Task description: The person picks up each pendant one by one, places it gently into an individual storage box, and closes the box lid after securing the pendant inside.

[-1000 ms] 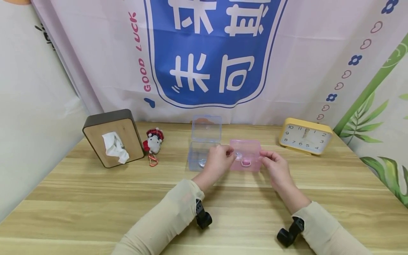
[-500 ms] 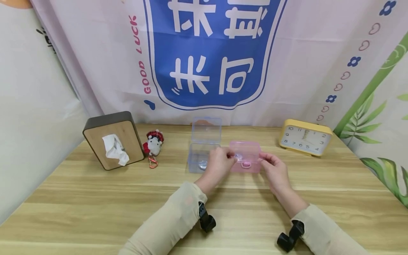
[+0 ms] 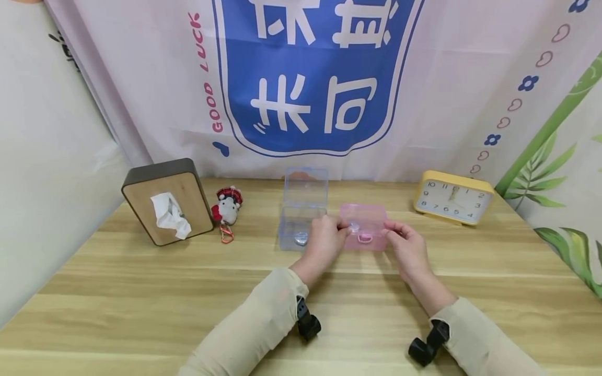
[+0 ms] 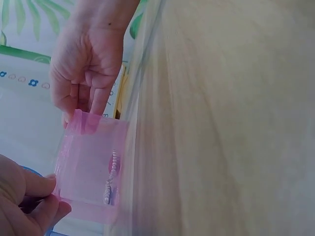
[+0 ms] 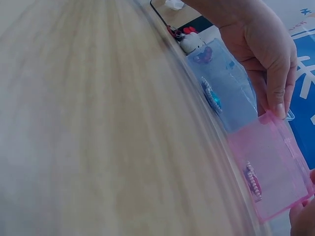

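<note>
A small see-through pink plastic box [image 3: 369, 218] sits on the table with a pink beaded trinket [image 3: 364, 238] showing through its front. My left hand [image 3: 324, 235] pinches its left upper corner between thumb and fingers, close up in the left wrist view. At the opposite upper corner, my right hand [image 3: 408, 248] pinches the box with thumb and forefinger. Just left of it stands a see-through blue plastic box [image 3: 288, 230], lid [image 3: 305, 187] raised at the back. Inside lies a round silvery trinket [image 3: 301, 238], and my left hand partly hides this box.
A wood-fronted tissue box [image 3: 165, 203] and a plush keychain [image 3: 228, 206] with an orange clip stand to the left. On the right is a yellow-framed clock [image 3: 453, 197]. A printed cloth [image 3: 451, 104] hangs along the table's back edge.
Both hands keep their hold on the pink box's corners, and the boxes stay put. Only the head view shifts slightly.
</note>
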The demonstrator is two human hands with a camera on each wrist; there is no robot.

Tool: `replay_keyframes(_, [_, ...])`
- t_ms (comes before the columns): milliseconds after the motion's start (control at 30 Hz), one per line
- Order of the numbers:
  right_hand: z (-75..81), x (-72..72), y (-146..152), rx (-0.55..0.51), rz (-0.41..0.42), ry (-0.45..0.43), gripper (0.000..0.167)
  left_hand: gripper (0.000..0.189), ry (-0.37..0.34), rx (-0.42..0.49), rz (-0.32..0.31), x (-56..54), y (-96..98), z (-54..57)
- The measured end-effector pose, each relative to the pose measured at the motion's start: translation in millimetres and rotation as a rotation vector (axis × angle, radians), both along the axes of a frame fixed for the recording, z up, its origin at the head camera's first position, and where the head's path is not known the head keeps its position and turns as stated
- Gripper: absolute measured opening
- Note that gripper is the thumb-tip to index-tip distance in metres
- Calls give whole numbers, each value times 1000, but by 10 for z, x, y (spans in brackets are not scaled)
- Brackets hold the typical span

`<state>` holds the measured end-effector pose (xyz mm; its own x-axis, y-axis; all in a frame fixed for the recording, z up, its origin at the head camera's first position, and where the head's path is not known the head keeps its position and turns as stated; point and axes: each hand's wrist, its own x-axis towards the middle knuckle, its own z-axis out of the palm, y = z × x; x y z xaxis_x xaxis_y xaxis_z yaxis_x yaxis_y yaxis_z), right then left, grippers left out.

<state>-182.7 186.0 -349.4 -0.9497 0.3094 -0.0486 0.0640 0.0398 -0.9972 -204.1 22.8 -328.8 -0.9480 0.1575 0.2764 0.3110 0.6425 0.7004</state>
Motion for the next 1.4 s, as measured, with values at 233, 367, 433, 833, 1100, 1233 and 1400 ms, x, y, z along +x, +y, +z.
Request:
replay_keyframes(233, [69,-32,29,16,48,-19,30,10,-95,27,-72,-63,-69,88])
replay_keyframes(367, [115,-34,32,34,81,-33,33,13,-84,9,-101,-45,-130,113])
replay_keyframes(433, [145,-44,35,52,95,-38,35,13,-77,-11,-103,-38,-152,133])
replay_keyframes(833, [442,-135,1,38,98,51,23,22,-48,91,-126,-31,-512,337])
replay_keyframes(1100, [563,-303,-132,0,117,79,15,23,4,238,-108,-30,-873,295])
replay_keyframes(1233, [598,-377,-229,-37,125,82,23,24,-25,270,-79,9,-993,230])
replay_keyframes(1400, [620,-489,-343,-73,127,93,33,23,-23,288,-44,47,-1098,142])
